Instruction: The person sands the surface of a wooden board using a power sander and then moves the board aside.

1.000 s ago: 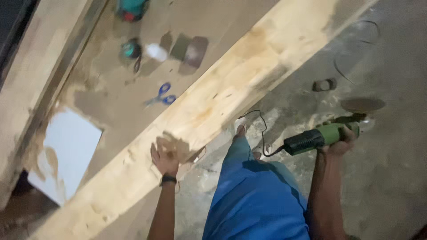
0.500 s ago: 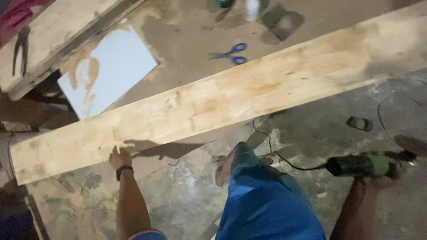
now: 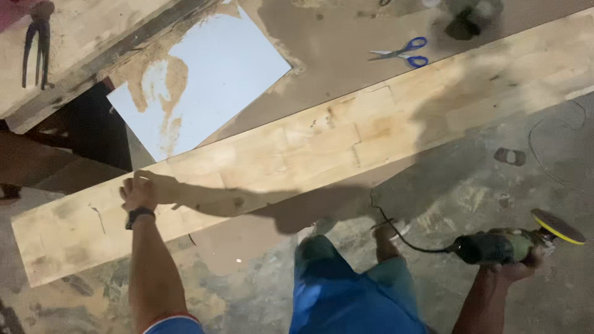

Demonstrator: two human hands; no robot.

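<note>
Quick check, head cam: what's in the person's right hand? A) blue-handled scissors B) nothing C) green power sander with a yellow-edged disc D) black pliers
C: the right hand grips the green power sander off to the side of the plank, its cord trailing back toward the legs, while the scissors lie on the floor beyond the plank.

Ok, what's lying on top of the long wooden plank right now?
Only the left hand rests on the long wooden plank, near its left end, plus shadows. The floor beneath the plank is covered, so nothing there can be seen.
</note>
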